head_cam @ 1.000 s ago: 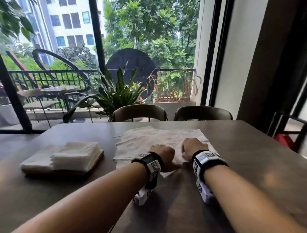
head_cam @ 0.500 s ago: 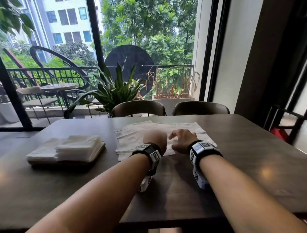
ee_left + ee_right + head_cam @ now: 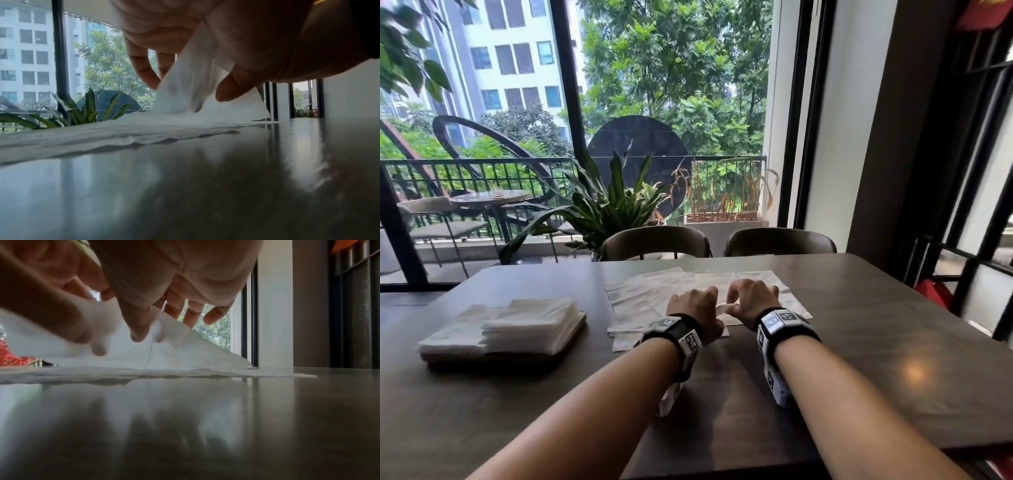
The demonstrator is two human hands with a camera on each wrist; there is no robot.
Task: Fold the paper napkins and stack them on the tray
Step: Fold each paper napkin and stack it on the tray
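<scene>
Several unfolded white paper napkins [image 3: 654,294] lie in a loose pile at the table's middle. My left hand [image 3: 700,303] and right hand [image 3: 744,296] sit side by side over the pile's near part. In the left wrist view my left hand [image 3: 189,91] pinches the top napkin [image 3: 185,104] between thumb and fingers and holds its edge off the pile. In the right wrist view my right hand [image 3: 148,337] pinches the same raised napkin [image 3: 185,350]. At the left, a dark tray [image 3: 577,334] carries a stack of folded napkins [image 3: 530,323].
The dark table [image 3: 876,342] runs to a far edge with two chair backs [image 3: 654,241] [image 3: 779,241] behind it. A potted plant [image 3: 606,209] and a window stand beyond. A dark frame with something red [image 3: 935,291] is at the right.
Both hands have moved forward from the pile's near edge, and the top napkin's edge has come up between their fingers. The head view has tilted upward.
</scene>
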